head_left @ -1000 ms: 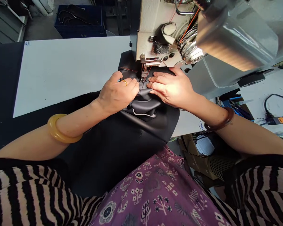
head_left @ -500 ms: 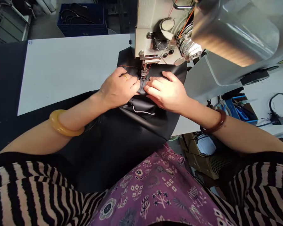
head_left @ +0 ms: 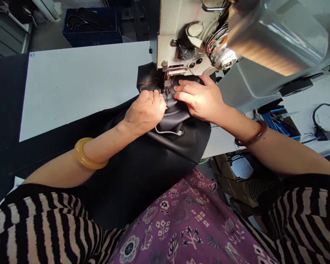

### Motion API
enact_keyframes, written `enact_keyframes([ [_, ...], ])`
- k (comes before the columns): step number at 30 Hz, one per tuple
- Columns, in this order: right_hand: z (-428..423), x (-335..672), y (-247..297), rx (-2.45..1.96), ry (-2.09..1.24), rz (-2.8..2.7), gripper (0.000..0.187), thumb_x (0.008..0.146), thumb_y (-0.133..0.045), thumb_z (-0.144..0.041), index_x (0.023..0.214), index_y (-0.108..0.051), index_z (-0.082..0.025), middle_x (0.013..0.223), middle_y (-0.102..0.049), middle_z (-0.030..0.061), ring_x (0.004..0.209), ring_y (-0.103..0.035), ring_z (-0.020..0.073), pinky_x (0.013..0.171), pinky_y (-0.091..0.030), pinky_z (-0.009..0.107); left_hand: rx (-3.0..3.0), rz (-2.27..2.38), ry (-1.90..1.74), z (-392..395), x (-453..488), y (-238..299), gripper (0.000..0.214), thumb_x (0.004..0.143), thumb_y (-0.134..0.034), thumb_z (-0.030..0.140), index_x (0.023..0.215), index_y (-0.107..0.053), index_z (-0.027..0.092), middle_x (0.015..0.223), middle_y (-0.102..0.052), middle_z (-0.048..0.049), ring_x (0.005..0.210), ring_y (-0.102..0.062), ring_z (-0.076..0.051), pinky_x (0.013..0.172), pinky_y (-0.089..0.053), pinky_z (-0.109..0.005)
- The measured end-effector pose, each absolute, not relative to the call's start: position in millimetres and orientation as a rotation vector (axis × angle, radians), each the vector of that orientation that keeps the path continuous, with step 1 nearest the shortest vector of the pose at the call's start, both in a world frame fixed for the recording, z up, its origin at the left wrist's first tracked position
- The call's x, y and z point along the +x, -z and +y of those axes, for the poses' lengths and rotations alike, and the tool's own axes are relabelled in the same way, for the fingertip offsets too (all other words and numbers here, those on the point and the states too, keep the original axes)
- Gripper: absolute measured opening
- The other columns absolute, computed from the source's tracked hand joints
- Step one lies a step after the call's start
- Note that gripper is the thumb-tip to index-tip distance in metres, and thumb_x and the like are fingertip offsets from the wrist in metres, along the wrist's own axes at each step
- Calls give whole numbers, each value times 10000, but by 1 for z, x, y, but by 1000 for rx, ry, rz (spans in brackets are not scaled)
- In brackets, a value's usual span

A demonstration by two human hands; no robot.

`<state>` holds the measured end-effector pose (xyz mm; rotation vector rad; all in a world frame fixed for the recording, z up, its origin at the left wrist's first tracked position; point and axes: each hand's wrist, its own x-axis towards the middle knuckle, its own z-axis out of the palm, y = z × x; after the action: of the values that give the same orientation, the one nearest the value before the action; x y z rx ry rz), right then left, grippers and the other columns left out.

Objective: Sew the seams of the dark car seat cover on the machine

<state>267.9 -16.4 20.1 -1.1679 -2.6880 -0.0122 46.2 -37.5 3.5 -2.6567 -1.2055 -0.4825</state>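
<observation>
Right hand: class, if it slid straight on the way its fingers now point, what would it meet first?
Sliding over the black leather piece, the right hand would probably meet the sewing machine's presser foot and needle first, though depth is hard to judge from this view.

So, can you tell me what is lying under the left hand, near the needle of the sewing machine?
Under the left hand lies gathered black leather-like material, which runs toward the presser foot. The part beneath the palm is covered, so any seam there cannot be seen.
</observation>
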Motion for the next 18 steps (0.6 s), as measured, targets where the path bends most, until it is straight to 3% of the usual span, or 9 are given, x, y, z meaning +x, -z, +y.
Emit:
enact_keyframes([
  [5,-9,271,-16,-1103,4,-2668,423,973,-254,-175,1126,-648,-197,1317,-656,73,1323,-546,246,1134,-333,579,-2698,-1311,523,-37,48,-5,532,1031,-231,356,1179,-670,95,1185,-702,-199,1125,-681,-314,940,-538,-485],
  [11,-3,274,-14,-1116,-31,-2646,392,987,-293,-237,1150,-647,-267,1314,-663,25,1276,-570,209,1112,-367,493,-2651,-1278,392,-34,53,-10,578,1048,-195,322,1173,-673,22,1219,-682,-263,1115,-693,-332,967,-541,-488],
  [15,0,272,-10,-1140,-52,-2599,400,991,-295,-229,1191,-642,-243,1320,-657,67,1282,-570,242,1128,-357,535,-2680,-1365,527,-30,52,-4,513,1049,-242,351,1239,-640,88,1305,-656,-211,1237,-634,-309,1054,-494,-487],
  [18,-18,274,-5,-1137,-15,-2525,402,1001,-307,-261,1234,-630,-209,1370,-623,119,1343,-529,263,1145,-356,541,-2687,-1420,726,-46,30,13,456,1037,-282,307,1362,-562,152,1446,-564,-167,1382,-511,-276,1184,-374,-496],
])
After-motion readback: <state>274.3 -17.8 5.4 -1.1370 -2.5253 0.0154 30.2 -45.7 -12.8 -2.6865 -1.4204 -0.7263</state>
